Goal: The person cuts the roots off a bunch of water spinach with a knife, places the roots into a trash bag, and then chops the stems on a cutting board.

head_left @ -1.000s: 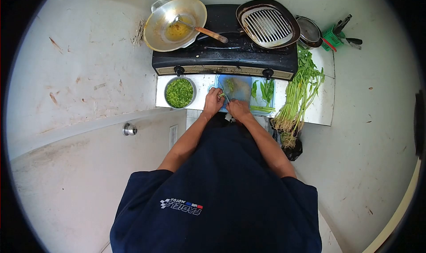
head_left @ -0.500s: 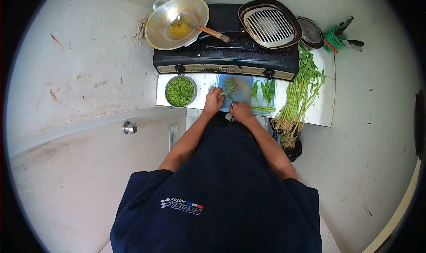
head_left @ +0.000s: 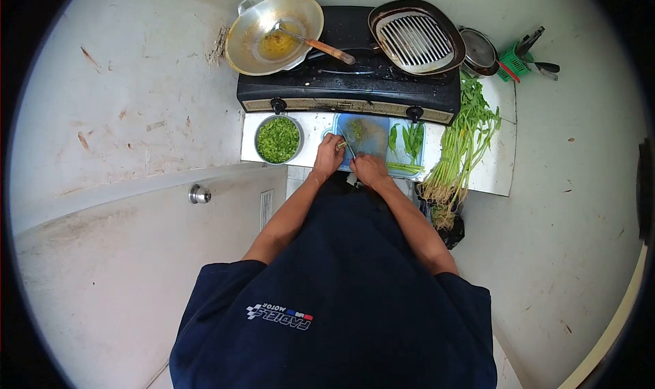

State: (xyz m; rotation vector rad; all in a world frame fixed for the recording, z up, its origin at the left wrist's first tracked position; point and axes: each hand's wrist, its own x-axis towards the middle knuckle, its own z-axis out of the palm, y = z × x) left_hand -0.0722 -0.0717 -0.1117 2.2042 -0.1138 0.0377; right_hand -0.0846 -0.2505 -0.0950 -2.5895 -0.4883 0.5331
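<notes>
On the blue cutting board (head_left: 375, 147), my left hand (head_left: 328, 155) is closed on green stems (head_left: 342, 144), whose cut ends stick out toward the blade. My right hand (head_left: 370, 170) grips a knife (head_left: 348, 145), its blade slanting up and left against those stems. A small pile of chopped greens (head_left: 356, 127) lies at the top of the board. To the right of it are loose green leaves (head_left: 412, 139) and a few long stems (head_left: 405, 166). Left of the board sits a round pot (head_left: 298, 150) full of chopped greens.
Behind the board stands a black two-burner stove (head_left: 341, 89). It carries a wok (head_left: 239, 44) with a wooden-handled spatula (head_left: 331, 50) and a grill pan (head_left: 416, 39). Rooted leafy greens (head_left: 467, 136) overhang the counter at right, near a lidded pan (head_left: 479, 50) and a green utensil basket (head_left: 512, 61).
The knife blade has tilted a little further left over the stems. Both hands stay in nearly the same place; the whole view has shifted very slightly.
</notes>
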